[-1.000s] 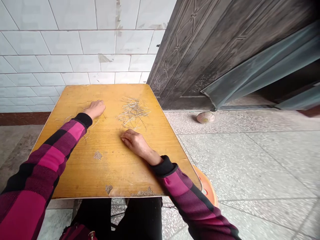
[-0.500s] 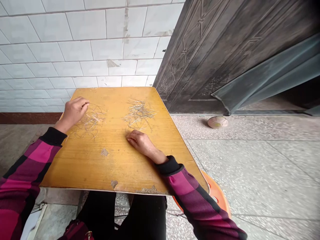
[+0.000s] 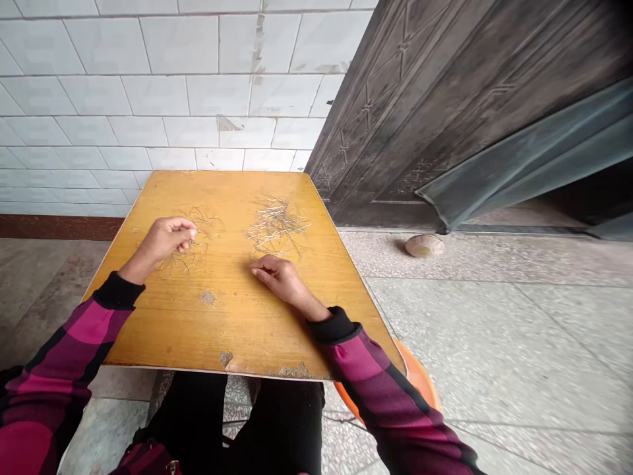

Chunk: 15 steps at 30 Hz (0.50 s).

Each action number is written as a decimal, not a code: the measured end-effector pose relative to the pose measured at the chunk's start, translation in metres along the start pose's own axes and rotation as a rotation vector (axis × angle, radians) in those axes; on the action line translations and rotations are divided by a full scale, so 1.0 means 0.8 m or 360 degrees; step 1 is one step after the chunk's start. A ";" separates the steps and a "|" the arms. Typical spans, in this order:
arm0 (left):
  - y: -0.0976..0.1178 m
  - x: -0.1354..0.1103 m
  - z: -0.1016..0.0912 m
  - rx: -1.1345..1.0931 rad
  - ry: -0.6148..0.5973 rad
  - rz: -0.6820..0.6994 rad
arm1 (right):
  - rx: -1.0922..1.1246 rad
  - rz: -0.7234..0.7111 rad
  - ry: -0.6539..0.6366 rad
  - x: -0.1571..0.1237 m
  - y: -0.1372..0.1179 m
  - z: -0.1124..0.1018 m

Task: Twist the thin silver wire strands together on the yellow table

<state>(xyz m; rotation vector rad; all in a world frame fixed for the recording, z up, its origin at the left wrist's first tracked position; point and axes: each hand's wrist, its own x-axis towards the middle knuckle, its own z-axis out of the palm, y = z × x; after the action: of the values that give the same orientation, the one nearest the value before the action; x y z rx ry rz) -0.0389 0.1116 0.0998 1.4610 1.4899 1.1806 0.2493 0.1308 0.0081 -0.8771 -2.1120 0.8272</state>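
My left hand (image 3: 167, 239) hovers over a loose heap of curled thin wires (image 3: 205, 223) on the left of the wooden table, its thumb and fingertips pinched together. Anything in that pinch is too small to make out. My right hand (image 3: 277, 274) rests on the tabletop with thumb and fingers drawn together; what they hold, if anything, I cannot see. Just beyond it lies a tangled pile of thin silvery wires (image 3: 277, 221), mostly straight, crossing one another.
The yellow-brown table (image 3: 188, 336) has chipped patches and stands against a white tiled wall (image 3: 153, 99). An orange stool (image 3: 420, 376) shows under its right corner. On the floor to the right lies a ball (image 3: 425, 246), near a dark carved door (image 3: 395, 132) and a grey-green curtain (image 3: 494, 171).
My left hand has moved right and toward me, from the far left edge to over the curled wires. My right hand stays almost in place. The view has shifted slightly.
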 end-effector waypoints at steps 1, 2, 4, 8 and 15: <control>0.001 -0.006 0.012 0.0073 -0.0170 -0.0025 | 0.0208 0.0121 0.0012 0.000 -0.004 0.000; 0.001 -0.012 0.025 0.0123 -0.0353 -0.0046 | 0.0445 0.0253 0.0022 0.000 -0.008 0.000; 0.002 -0.020 0.052 0.0206 -0.0666 -0.0076 | 0.0899 0.0486 0.0002 0.001 -0.014 0.000; -0.003 -0.027 0.099 0.0317 -0.0980 -0.0002 | 0.1295 0.0702 -0.0146 -0.001 -0.022 0.000; -0.006 -0.029 0.122 0.0209 -0.1049 -0.0023 | 0.1398 0.0821 -0.0431 -0.006 -0.027 -0.005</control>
<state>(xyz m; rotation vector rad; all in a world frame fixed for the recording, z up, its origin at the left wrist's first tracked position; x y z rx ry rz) 0.0538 0.1009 0.0623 1.7037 1.1197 0.5078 0.2478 0.1161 0.0248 -0.8292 -1.4417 2.0230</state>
